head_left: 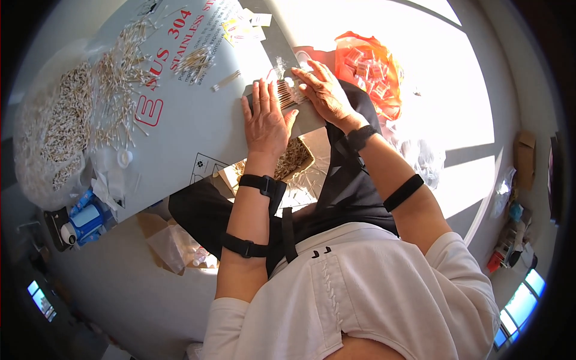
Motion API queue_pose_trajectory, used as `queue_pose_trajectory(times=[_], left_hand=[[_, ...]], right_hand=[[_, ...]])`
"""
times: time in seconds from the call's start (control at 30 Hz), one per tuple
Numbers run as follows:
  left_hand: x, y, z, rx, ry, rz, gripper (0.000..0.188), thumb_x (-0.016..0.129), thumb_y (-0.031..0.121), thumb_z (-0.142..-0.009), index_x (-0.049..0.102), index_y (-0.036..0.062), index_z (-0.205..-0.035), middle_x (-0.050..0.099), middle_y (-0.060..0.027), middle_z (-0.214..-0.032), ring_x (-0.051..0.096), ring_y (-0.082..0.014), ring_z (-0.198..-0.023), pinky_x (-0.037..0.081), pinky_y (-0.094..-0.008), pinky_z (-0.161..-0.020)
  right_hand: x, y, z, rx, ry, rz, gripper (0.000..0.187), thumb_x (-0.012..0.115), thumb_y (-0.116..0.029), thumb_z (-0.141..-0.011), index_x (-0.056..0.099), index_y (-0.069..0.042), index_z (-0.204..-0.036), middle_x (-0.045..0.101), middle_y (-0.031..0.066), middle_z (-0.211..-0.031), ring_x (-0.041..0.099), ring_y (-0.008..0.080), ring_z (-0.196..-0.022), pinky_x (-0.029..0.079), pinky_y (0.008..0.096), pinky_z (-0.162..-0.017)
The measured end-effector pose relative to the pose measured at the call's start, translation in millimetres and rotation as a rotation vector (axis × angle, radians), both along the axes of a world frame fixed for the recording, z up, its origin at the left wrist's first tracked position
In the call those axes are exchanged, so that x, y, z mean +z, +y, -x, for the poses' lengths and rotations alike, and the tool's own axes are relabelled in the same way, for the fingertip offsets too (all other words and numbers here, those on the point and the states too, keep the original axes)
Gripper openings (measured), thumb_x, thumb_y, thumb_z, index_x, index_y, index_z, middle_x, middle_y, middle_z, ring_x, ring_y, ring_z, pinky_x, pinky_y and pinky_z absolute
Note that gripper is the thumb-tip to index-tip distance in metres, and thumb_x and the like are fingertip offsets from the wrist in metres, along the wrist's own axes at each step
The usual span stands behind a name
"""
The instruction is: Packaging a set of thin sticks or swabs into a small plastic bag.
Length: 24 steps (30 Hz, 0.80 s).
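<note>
Row of swab sticks [286,96] lies between left hand [267,125], flat, fingers straight, thumb out, no grip seen, and right hand [327,96], fingers slightly bent and spread, grip can't tell, so I'd square ends with light, even side pressure; labels: red lettering [158,62], smaller black print [207,51] on grey tabletop [207,123]

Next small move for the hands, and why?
I'd probably ease the right hand slightly toward the left hand to even up the row of thin sticks. The row lies between the two hands, and the left hand is flat with its fingers extended, so it could serve as a stop.
</note>
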<state>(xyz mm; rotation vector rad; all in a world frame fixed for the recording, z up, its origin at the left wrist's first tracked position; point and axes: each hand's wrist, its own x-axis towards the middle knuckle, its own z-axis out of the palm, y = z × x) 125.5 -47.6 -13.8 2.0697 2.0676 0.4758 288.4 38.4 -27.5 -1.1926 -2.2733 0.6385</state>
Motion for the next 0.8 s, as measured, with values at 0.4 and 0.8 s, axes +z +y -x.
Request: queue_pose_trajectory(times=[0.4, 0.8], left_hand=[[-2.5, 9.4, -14.1, -0.024, 0.088, 0.003, 0.081, 0.064, 0.043, -0.086, 0.03, -0.0009, -0.146, 0.023, -0.0184, -0.155, 0.02, -0.0318, -0.145, 0.016, -0.0505, -0.116], [-12.3, 19.3, -15.2, 0.093, -0.667, -0.291, 0.059, 0.044, 0.021, -0.099, 0.022, -0.0008, -0.148, 0.022, -0.0249, -0.154, 0.023, -0.0373, -0.143, 0.021, -0.0439, -0.116]], right_hand=[[-8.6, -0.5, 2.7, -0.001, 0.111, -0.057, 0.039, 0.056, -0.021, -0.093, 0.056, -0.016, -0.131, 0.047, 0.026, -0.134, 0.042, 0.0416, -0.128, 0.034, 0.0485, -0.108], [-22.3, 4.1, -0.5, -0.713, 1.377, 0.748, 0.042, 0.07, -0.014, -0.087, 0.056, -0.002, -0.125, 0.059, 0.0109, -0.123, 0.055, 0.0233, -0.116, 0.046, 0.0371, -0.097]])
